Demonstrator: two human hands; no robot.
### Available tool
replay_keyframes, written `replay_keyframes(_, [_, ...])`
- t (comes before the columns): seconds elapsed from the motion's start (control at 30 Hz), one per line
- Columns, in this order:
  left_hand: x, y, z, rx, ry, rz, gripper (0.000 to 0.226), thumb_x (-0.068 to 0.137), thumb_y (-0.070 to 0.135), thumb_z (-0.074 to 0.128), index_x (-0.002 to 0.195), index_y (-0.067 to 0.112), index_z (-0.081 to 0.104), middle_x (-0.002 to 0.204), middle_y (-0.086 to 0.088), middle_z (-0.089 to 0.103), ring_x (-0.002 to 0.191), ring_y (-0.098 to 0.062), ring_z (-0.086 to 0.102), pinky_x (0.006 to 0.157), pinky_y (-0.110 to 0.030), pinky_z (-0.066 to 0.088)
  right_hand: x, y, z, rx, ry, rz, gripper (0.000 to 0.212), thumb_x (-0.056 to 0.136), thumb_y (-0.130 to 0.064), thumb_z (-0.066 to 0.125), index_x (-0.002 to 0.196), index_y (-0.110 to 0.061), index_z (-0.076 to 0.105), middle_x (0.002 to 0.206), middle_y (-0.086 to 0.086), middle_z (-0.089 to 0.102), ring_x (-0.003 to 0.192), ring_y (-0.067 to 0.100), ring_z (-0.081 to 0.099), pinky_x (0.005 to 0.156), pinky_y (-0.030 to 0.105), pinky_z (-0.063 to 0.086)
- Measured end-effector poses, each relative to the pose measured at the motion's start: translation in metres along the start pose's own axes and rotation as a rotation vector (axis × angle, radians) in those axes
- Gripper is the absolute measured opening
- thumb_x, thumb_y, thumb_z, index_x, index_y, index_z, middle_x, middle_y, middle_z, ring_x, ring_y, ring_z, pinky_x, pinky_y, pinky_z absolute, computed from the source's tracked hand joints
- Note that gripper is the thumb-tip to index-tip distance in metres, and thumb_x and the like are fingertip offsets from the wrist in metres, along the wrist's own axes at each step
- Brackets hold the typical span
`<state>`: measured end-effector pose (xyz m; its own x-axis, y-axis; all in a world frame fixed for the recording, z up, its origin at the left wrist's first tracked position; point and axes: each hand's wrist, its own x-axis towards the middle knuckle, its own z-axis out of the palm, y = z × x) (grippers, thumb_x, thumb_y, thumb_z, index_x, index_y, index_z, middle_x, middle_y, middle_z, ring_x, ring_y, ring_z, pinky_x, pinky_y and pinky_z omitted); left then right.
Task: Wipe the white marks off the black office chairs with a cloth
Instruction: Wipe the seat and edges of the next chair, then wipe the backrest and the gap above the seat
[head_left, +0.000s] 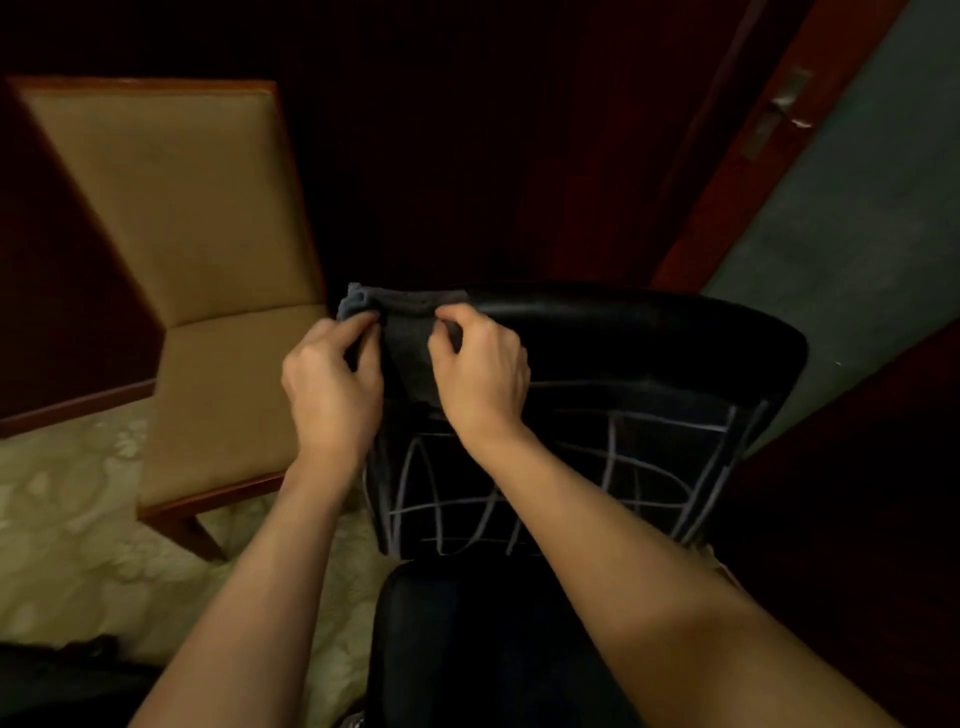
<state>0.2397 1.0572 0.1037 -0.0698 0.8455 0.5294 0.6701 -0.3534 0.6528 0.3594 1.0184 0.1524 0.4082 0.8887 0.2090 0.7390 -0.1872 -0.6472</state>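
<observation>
A black office chair (649, 332) faces me, its backrest crossed by many white lines (623, 467). A grey cloth (410, 338) is draped over the top left corner of the backrest. My left hand (330, 384) pinches the cloth's left edge. My right hand (483, 364) pinches the cloth just to the right, at the top rim. The chair's black seat (483, 639) lies below, between my forearms.
A tan upholstered chair with a wooden frame (208, 249) stands close on the left. A dark wooden door and its frame (727, 182) rise behind the office chair, with a grey-green wall (857, 208) at right. Pale patterned carpet (67, 519) covers the floor.
</observation>
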Motion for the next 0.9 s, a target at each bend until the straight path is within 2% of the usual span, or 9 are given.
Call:
replay_keyframes(0.13, [-0.003,-0.027,-0.013,-0.062,-0.036,-0.038,0.025,0.096,0.018,0.065,0.119,0.013,0.074,0.088,-0.007,0.069,0.078,-0.021,0.065,0.074,-0.031,0.048,0.004,-0.024,0.018,-0.107,-0.055,-0.06,0.026,0.1,-0.029,0.054,0.124,-0.025,0.062,0.115,0.005,0.07,0.105,0.031,0.064,0.08,0.037,0.049])
replay_keyframes(0.27, [-0.022,-0.041,-0.027,-0.121,0.064,-0.086,0.021,0.094,0.017,0.069,0.114,0.013,0.076,0.083,0.002,0.067,0.071,-0.008,0.06,0.068,-0.023,0.047,-0.01,-0.028,0.026,-0.158,-0.111,-0.159,0.021,0.099,-0.027,0.056,0.119,-0.024,0.059,0.107,0.003,0.07,0.097,0.029,0.066,0.068,0.031,0.04])
replay_keyframes(0.37, [-0.031,-0.044,-0.045,-0.15,0.131,-0.148,0.015,0.094,0.019,0.07,0.106,0.015,0.078,0.081,0.005,0.067,0.073,-0.003,0.059,0.068,-0.023,0.048,-0.014,-0.044,0.027,-0.176,-0.147,-0.232,0.018,0.098,-0.028,0.057,0.115,-0.024,0.059,0.104,0.0,0.07,0.095,0.026,0.066,0.067,0.029,0.039])
replay_keyframes(0.5, [-0.006,-0.056,-0.076,-0.203,0.198,-0.166,0.019,0.096,0.021,0.066,0.112,0.017,0.076,0.098,0.006,0.07,0.09,0.0,0.063,0.083,-0.016,0.048,-0.015,-0.072,0.034,-0.096,-0.114,-0.302,0.023,0.098,-0.032,0.057,0.12,-0.025,0.06,0.109,0.001,0.07,0.1,0.026,0.066,0.071,0.032,0.045])
replay_keyframes(0.6, [-0.006,-0.078,-0.082,-0.184,-0.01,-0.264,0.031,0.097,0.022,0.064,0.128,0.017,0.068,0.119,0.004,0.067,0.112,-0.005,0.06,0.097,-0.019,0.044,-0.019,-0.081,0.046,-0.161,-0.231,-0.272,0.035,0.099,-0.031,0.056,0.134,-0.025,0.054,0.12,0.006,0.067,0.11,0.03,0.063,0.08,0.036,0.049])
replay_keyframes(0.7, [-0.036,-0.092,-0.071,-0.282,-0.235,-0.352,0.037,0.101,0.02,0.058,0.137,0.014,0.06,0.134,0.003,0.061,0.125,-0.002,0.053,0.102,-0.013,0.04,-0.019,-0.083,0.055,-0.235,-0.317,-0.269,0.041,0.1,-0.031,0.055,0.14,-0.025,0.051,0.124,0.011,0.065,0.113,0.033,0.061,0.086,0.039,0.051])
replay_keyframes(0.8, [-0.041,-0.098,-0.066,-0.348,-0.253,-0.368,0.037,0.102,0.021,0.056,0.139,0.015,0.058,0.133,0.005,0.061,0.123,0.001,0.052,0.105,-0.022,0.045,-0.011,-0.089,0.058,-0.278,-0.361,-0.287,0.04,0.099,-0.029,0.056,0.139,-0.022,0.053,0.124,0.014,0.064,0.114,0.035,0.061,0.09,0.042,0.053])
replay_keyframes(0.9, [-0.034,-0.106,-0.072,-0.324,-0.293,-0.33,0.036,0.102,0.021,0.057,0.137,0.015,0.06,0.131,0.001,0.064,0.123,-0.005,0.056,0.106,-0.032,0.048,-0.008,-0.094,0.057,-0.291,-0.412,-0.326,0.031,0.098,-0.029,0.058,0.127,-0.02,0.061,0.12,0.014,0.065,0.111,0.035,0.061,0.09,0.045,0.054])
